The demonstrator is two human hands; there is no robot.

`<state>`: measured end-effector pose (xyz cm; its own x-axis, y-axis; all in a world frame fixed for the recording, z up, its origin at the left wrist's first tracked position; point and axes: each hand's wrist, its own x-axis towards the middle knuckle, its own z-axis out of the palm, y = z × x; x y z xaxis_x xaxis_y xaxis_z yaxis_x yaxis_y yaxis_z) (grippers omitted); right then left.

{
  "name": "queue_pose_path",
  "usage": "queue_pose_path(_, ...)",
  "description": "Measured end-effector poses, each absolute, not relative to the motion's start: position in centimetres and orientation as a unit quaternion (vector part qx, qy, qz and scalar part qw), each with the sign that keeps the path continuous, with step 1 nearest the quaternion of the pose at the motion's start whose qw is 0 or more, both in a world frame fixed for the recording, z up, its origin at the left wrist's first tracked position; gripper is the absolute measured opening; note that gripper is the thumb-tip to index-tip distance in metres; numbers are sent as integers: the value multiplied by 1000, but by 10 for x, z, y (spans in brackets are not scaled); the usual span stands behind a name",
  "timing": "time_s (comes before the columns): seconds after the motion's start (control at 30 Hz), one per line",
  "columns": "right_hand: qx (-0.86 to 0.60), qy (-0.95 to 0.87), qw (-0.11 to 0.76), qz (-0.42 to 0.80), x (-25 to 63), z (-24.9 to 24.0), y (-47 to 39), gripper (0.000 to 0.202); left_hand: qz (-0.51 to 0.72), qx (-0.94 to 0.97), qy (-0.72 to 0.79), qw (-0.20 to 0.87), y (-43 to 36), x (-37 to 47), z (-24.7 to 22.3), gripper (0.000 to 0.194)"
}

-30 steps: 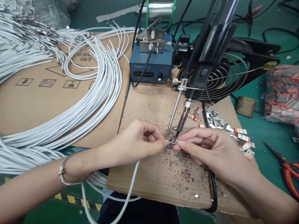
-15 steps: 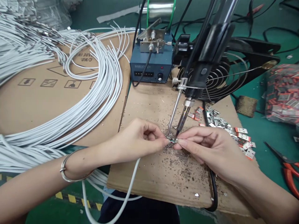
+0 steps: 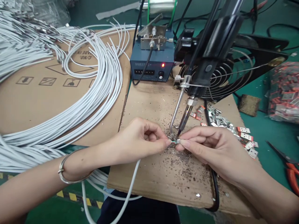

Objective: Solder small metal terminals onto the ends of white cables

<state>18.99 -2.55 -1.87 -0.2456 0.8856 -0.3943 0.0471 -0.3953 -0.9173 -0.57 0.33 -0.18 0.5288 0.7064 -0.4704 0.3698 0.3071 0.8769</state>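
Note:
My left hand (image 3: 144,138) is closed on the end of a white cable (image 3: 130,183), which loops down below the wrist. Fine coloured wires stick out past the fingertips. Between thumb and finger, my right hand (image 3: 205,146) pinches a small metal USB connector (image 3: 178,141) against those wires. Just above it is the tip of a mounted soldering iron (image 3: 183,119). Beside the iron, a thin bent metal solder feed tube (image 3: 175,113) ends close to the wires. Whether the tip touches the joint I cannot tell.
Left lies a large bundle of white cables (image 3: 93,105) on cardboard. Behind the hands stand a blue solder feeder (image 3: 151,63) and a black fan (image 3: 217,77). Loose USB connectors (image 3: 245,137), a bag of connectors (image 3: 283,93), a sponge (image 3: 249,105) and red-handled pliers (image 3: 291,174) lie right.
The red light on the blue feeder has turned bright. My right hand has shifted slightly right with the connector, and more wire shows between the hands. The view has moved a little.

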Motion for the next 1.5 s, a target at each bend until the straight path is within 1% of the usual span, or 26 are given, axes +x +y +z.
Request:
queue_pose_path(0.17, -538, -452, 319, 636, 188, -17, -24, 4, 121, 578, 469, 657, 4, -5, -4, 16)
queue_pose_path(0.33, -540, -459, 319, 629, 187, -17, -23, 8, 127, 578, 467, 657, 5, -4, -2, 15)
queue_pose_path(0.5, -521, -465, 316, 643, 189, -19, -25, 3, 121, 582, 465, 655, 4, -4, -1, 17)
queue_pose_path(0.7, -505, -467, 319, 652, 191, -19, -26, 5, 120, 579, 464, 659, 3, -5, 0, 17)
queue_pose_path(1.0, -520, -468, 310, 644, 189, -17, -25, 10, 128, 579, 465, 657, 4, -5, 0, 16)
queue_pose_path(1.3, -532, -470, 313, 631, 188, -17, -24, 6, 130, 587, 456, 656, 5, -6, -2, 15)
queue_pose_path(1.5, -517, -458, 321, 648, 189, -17, -25, 4, 128, 590, 453, 656, 5, -6, -1, 16)
